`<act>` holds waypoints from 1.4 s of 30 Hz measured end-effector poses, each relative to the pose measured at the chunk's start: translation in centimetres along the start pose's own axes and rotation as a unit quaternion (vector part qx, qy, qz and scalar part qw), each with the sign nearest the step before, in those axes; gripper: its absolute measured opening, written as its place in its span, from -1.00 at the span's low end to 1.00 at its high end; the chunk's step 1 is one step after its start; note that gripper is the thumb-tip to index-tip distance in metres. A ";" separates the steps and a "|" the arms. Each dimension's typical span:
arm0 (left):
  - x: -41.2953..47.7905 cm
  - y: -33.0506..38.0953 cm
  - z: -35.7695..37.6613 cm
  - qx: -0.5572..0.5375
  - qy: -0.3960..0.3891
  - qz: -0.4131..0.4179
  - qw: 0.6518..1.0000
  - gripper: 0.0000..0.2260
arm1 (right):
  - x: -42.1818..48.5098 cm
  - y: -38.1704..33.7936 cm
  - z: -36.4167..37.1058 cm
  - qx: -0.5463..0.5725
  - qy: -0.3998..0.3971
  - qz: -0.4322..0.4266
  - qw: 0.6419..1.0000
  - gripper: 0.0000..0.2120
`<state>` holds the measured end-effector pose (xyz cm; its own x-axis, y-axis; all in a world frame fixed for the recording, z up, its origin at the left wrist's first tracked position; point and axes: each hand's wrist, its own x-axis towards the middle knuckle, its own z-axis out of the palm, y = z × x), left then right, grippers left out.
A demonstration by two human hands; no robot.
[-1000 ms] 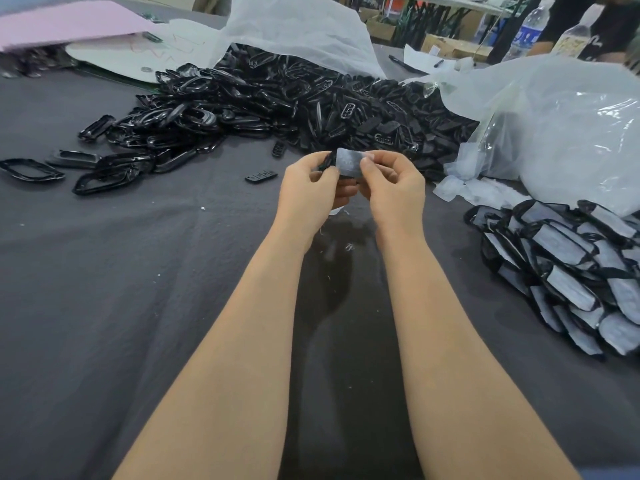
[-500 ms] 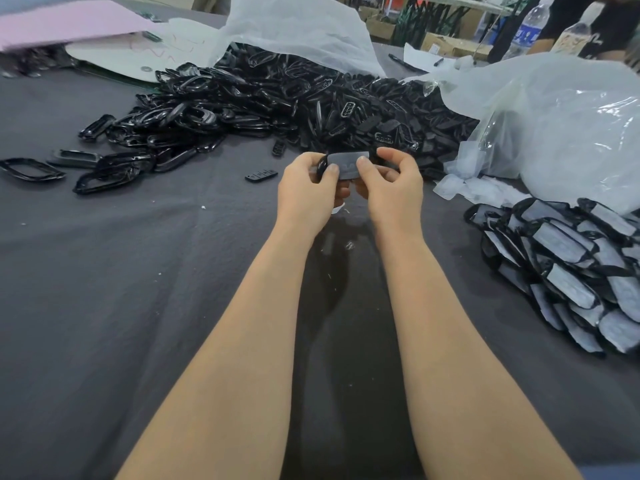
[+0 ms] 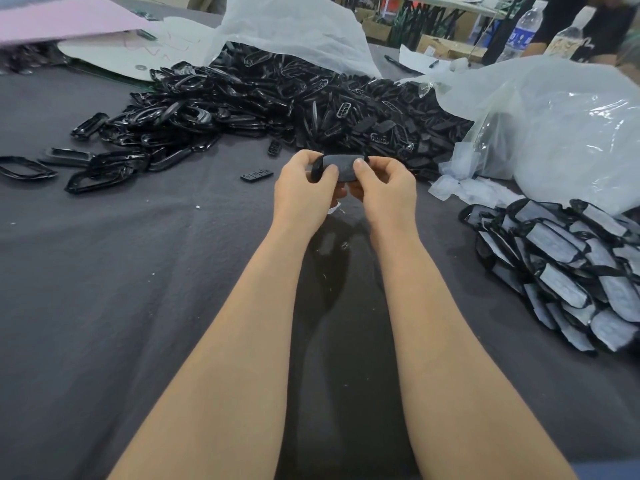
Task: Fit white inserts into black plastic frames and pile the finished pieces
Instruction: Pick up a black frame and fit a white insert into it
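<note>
Many black frames (image 3: 277,98) on grey cloth (image 3: 121,306), cardboard boxes (image 3: 441,47) beyond

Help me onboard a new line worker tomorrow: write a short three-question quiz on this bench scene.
1. True or false: the left hand and the right hand both grip the framed piece, thumbs on its pale face.
2. Where does the pile of finished pieces lie? A: on the person's right. B: on the person's left. C: between the forearms.
3. Fill in the gap: seen from the person, the heap of loose black frames lies ____ the hands (nearer than / beyond).

Key: 1 true; 2 A; 3 beyond.
</note>
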<state>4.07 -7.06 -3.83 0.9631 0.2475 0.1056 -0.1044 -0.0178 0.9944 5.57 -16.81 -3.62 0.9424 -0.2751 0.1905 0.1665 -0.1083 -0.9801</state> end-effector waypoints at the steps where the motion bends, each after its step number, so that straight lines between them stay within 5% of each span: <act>1: 0.0 0.0 0.0 -0.002 -0.001 0.000 1.000 -0.93 | 0.0 0.0 0.0 0.002 -0.001 0.003 1.000 -0.86; 6: 0.1 -0.1 0.0 0.005 0.005 -0.002 1.000 -0.92 | 0.0 -0.1 -0.1 0.069 -0.029 0.053 0.996 -0.92; 16: 0.1 -0.1 0.0 -0.005 0.000 -0.005 1.000 -0.93 | 0.2 0.2 -0.1 0.023 -0.018 0.047 0.998 -0.91; 25: 0.0 -0.1 0.0 0.009 0.000 0.006 1.000 -0.92 | 0.2 -0.2 -0.3 0.167 -0.069 0.149 0.972 -0.96; 28: 0.0 -0.1 0.0 0.006 -0.007 0.007 1.000 -0.91 | 0.2 -0.1 -0.3 0.136 -0.052 0.138 0.980 -0.95; 34: 0.0 -0.3 0.0 0.015 0.002 0.008 1.000 -0.85 | 0.2 0.5 -0.2 -0.108 -0.020 0.027 0.994 -0.83; 42: 0.1 -0.4 0.1 0.008 0.006 0.012 1.000 -0.91 | 0.1 0.3 -0.4 0.016 -0.046 0.065 0.997 -0.89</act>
<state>4.25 -7.10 -4.23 0.9575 0.2579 0.1291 -0.1231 -0.0392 0.9916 5.54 -17.24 -3.84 0.9788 -0.1968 0.0576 0.0494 -0.0465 -0.9977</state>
